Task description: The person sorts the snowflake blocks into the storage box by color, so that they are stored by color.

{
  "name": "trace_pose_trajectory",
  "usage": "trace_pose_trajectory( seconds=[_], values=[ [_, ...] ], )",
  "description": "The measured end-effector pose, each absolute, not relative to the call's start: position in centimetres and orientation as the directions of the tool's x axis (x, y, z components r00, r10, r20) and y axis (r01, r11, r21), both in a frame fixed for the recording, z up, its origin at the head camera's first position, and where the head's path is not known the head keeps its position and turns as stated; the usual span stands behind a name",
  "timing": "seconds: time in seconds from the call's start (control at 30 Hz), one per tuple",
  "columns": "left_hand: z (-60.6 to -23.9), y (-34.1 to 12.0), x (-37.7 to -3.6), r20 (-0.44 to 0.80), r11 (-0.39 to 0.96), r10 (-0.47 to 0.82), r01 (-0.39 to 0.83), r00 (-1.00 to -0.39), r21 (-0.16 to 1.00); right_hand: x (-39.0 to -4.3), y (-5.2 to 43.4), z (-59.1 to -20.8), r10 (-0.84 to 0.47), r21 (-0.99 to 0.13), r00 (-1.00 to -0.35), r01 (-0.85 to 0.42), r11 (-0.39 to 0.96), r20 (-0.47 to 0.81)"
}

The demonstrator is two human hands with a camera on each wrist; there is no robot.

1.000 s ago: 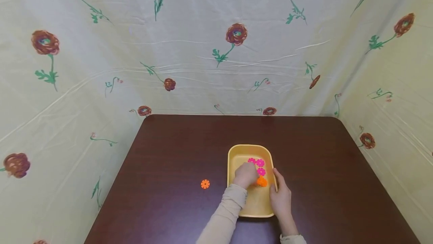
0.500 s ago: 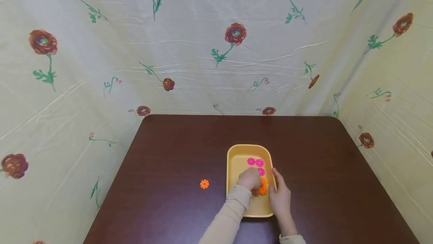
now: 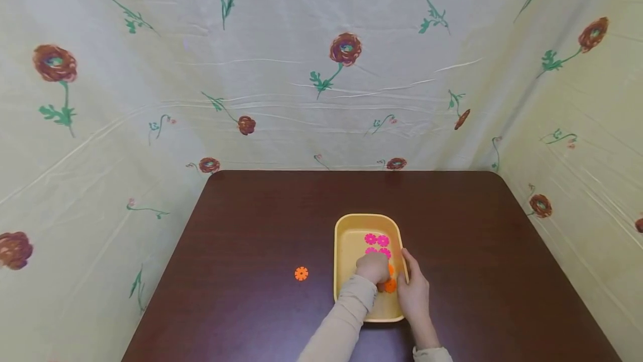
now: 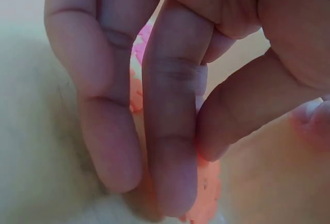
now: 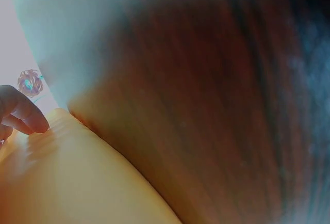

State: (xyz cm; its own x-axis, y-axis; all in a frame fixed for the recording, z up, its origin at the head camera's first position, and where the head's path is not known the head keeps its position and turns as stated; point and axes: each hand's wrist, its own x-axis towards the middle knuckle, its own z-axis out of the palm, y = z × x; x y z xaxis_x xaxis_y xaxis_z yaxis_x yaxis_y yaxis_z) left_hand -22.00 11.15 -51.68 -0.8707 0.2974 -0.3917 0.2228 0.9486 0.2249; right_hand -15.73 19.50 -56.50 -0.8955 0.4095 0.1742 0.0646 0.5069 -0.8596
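Orange flower-shaped discs, flat plastic pieces with notched petal edges, lie in the near half of a yellow tray on a dark brown wooden table. The left hand reaches into the tray with its fingers curled downward, tips on or around an orange disc; the wrist view is blurred and too close to show whether the disc is pinched or only touched. The right hand rests along the tray's right rim, fingers fairly straight, thumb against the edge. Pink discs of the same shape sit farther back in the tray, some partly hidden behind the left hand. One more orange disc lies alone on the table, well left of the tray. The tray is smooth, rectangular, with rounded corners. A cream cloth printed with red flowers hangs behind.
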Motion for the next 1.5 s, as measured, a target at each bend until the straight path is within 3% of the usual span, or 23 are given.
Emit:
trace_pose_trajectory(
  seconds=[0.3, 0.7, 1.17, 1.5],
  values=[
    [-52.2, 11.1, -22.3, -0.377, 0.955, 0.279, 0.215, -0.883, 0.203, -15.8, 19.5, -56.5, 0.395, -0.865, -0.91, 0.094, 0.494, 0.126],
    [-51.8, 11.0, -22.5, -0.363, 0.953, 0.28, 0.213, -0.889, 0.214, -15.7, 19.4, -56.5, 0.41, -0.845, -0.892, 0.063, 0.53, 0.191],
    [-50.0, 9.9, -22.8, -0.214, 0.952, 0.242, 0.188, -0.946, 0.242, -15.6, 19.2, -56.6, 0.415, -0.853, -0.889, 0.055, 0.519, 0.195],
    [-49.0, 7.1, -23.8, -0.028, 0.902, 0.211, 0.184, -0.977, 0.39, -15.6, 19.3, -56.8, 0.41, -0.847, -0.884, 0.032, 0.531, 0.223]
  ],
)
